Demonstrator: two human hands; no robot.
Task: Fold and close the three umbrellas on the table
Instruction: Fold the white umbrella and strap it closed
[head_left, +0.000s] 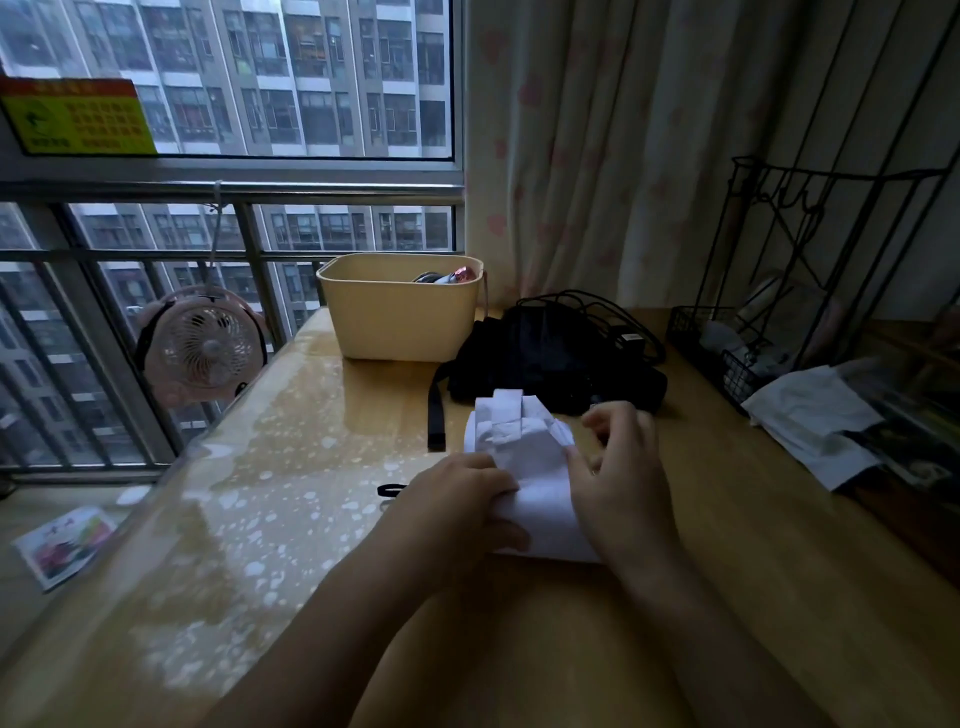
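A white folded umbrella (524, 457) lies on the wooden table (311, 519), its strap wrapped over the far end. My left hand (457, 504) grips its near left side, thumb under the fabric. My right hand (618, 478) rests on its right side with fingers curled at the folds. Behind it lies a black umbrella (550, 358) bundled loosely, its black strap (436, 415) trailing toward me. A third umbrella is not clearly visible.
A beige plastic tub (400, 317) stands at the back of the table. A black wire rack (779, 312) and white papers (810, 421) sit at the right. A pink fan (202, 348) hangs at the table's left edge. A small black loop (389, 489) lies by my left hand.
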